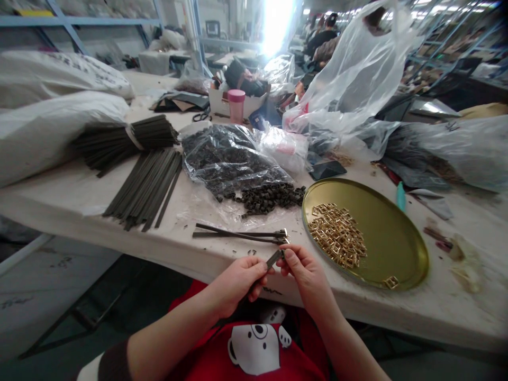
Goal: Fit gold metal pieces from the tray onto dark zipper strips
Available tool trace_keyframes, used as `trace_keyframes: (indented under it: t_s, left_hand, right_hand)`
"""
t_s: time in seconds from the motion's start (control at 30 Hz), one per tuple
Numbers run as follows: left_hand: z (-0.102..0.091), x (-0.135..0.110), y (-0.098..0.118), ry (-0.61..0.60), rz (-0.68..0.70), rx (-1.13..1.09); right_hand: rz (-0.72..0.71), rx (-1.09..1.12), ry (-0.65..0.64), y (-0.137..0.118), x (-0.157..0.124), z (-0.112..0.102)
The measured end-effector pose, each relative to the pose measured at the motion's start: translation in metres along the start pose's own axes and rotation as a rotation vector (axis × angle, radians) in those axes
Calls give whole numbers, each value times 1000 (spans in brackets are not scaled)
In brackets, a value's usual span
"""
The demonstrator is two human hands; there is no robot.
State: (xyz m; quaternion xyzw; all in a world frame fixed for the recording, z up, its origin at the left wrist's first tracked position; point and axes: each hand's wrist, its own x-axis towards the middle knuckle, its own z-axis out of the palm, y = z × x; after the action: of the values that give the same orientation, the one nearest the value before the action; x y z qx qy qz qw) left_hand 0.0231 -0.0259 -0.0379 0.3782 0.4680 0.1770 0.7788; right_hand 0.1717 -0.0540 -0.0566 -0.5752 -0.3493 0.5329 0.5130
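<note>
Near the table's front edge, my left hand (248,275) is closed around a dark strap (273,260). My right hand (304,267) pinches the strap's upper end, where a small dark loop seems to sit; the fingers partly cover it. Just beyond the hands lie a few dark straps (238,233) with gold buckles (284,236) at their right ends. A round gold tray (397,238) to the right holds a heap of square gold buckles (339,235). Small dark loops (272,198) spill from a clear plastic bag (234,159) in the middle.
Loose dark straps (145,188) and a tied bundle (127,138) lie on the left beside white sacks (59,127). A pink-lidded jar (236,106), a white box (218,103) and a large clear bag (357,74) stand behind. A teal tool (400,197) lies beyond the tray.
</note>
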Motion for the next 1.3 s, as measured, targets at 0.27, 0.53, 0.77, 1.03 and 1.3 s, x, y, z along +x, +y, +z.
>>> trace_keyframes:
  t_s: [0.27, 0.53, 0.77, 1.03, 1.3]
  left_hand:
    - [0, -1, -2, -57, -47, -22]
    - [-2, -2, -2, -56, 30, 192]
    - [2, -7, 1, -45, 159, 306]
    - [-2, -26, 10, -243, 82, 511]
    - [0, -13, 2, -182, 43, 409]
  right_hand:
    - [14, -85, 1, 1, 1, -1]
    - [-137, -250, -22, 5, -5, -2]
    - [-93, -136, -198, 6, -10, 1]
    - [106, 305, -116, 5, -16, -1]
    - [-136, 78, -164, 18, -28, 16]
